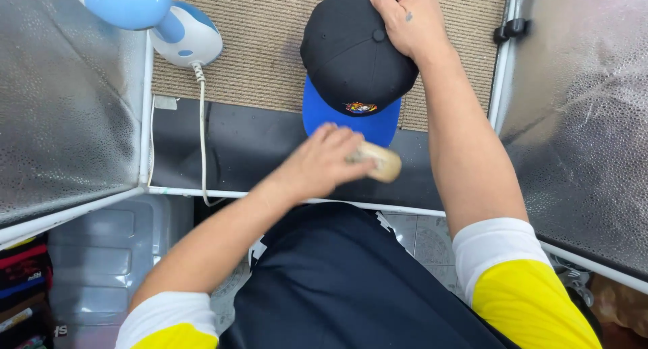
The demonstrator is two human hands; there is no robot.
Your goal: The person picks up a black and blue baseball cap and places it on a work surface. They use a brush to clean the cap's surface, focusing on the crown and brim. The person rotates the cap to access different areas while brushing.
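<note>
Head view shows my right hand (410,19) gripping the black cap (356,55) at its crown, blue brim (351,123) pointing toward me; my left hand (324,161), closed around a tan brush (379,161), sits just below that brim, nearer it.

Your right hand (405,18) reaches far forward on a nearly straight arm, fingers (382,3) spread and curved downward in a grip. Your left hand (322,161) is nearer your body, forearm angled inward, fingers curled closed, slightly motion-blurred.
</note>
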